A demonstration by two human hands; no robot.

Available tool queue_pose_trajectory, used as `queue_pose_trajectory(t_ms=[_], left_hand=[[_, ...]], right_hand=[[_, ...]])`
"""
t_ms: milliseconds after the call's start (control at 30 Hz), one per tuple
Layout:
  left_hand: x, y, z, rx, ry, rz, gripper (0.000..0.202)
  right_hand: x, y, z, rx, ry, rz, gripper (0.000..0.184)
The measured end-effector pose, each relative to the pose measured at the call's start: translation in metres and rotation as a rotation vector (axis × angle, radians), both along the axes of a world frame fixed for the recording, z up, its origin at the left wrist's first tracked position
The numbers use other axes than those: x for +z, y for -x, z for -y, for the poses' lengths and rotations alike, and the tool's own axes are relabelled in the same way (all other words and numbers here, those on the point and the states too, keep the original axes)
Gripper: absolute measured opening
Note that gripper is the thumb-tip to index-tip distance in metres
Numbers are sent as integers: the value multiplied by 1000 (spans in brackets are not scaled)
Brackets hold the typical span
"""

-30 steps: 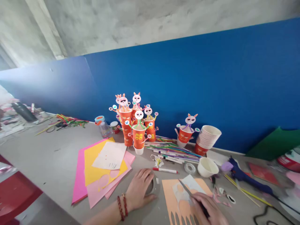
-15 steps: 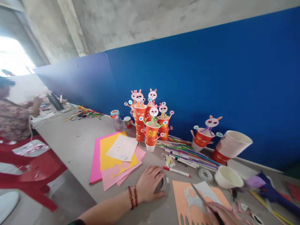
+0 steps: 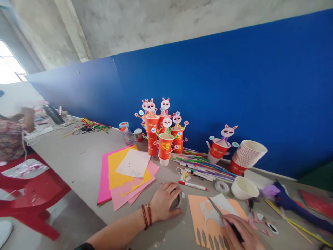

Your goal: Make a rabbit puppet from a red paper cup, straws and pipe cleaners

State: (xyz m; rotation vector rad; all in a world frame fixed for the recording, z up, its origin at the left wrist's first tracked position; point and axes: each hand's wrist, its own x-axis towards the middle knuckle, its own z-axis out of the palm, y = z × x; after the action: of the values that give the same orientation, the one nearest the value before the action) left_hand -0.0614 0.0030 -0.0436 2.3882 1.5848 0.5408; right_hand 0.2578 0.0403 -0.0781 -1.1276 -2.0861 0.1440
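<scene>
My left hand (image 3: 165, 201) rests on the table, its fingers curled around a dark grey round object (image 3: 175, 202) that it partly covers. Red beaded bracelets (image 3: 146, 216) circle that wrist. At the lower right my right hand (image 3: 240, 231) is closed on scissors (image 3: 216, 208) with dark handles, mostly hidden in the palm. The blades point up and left over a white paper scrap (image 3: 225, 205) with round cut-outs. Under the scrap lies an orange paper sheet (image 3: 194, 205) with a row of leaf-shaped holes along its near edge.
Red paper cups with rabbit faces (image 3: 166, 146) stand behind the hands, beside coloured sheets (image 3: 104, 180). Pens and coloured sticks (image 3: 203, 166), clear tape (image 3: 222, 186), a white bowl (image 3: 244, 189), stacked cups (image 3: 249, 154) and a blue glue gun (image 3: 288, 201) lie rightward. Another person (image 3: 11, 135) sits far left.
The view has shifted slightly, so the table things sit further left. My right hand with the scissors shows more fully and higher in view. My left hand stays on the round object.
</scene>
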Motion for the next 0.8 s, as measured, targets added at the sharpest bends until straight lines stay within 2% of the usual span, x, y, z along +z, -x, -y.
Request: queue_pose_trajectory(t_ms=[300, 533, 633, 800], left_hand=[[2, -1, 4, -74, 2, -29, 72], [10, 0, 7, -106, 41, -9, 71], [14, 6, 2, -76, 32, -19, 69], [22, 18, -12, 62, -41, -53, 60]], right_hand=[[-4, -2, 0, -1, -11, 24, 38], [-2, 1, 3, -13, -12, 38, 33], [-2, 4, 4, -17, -18, 40, 32], [-10, 2, 3, -18, 8, 63, 31]])
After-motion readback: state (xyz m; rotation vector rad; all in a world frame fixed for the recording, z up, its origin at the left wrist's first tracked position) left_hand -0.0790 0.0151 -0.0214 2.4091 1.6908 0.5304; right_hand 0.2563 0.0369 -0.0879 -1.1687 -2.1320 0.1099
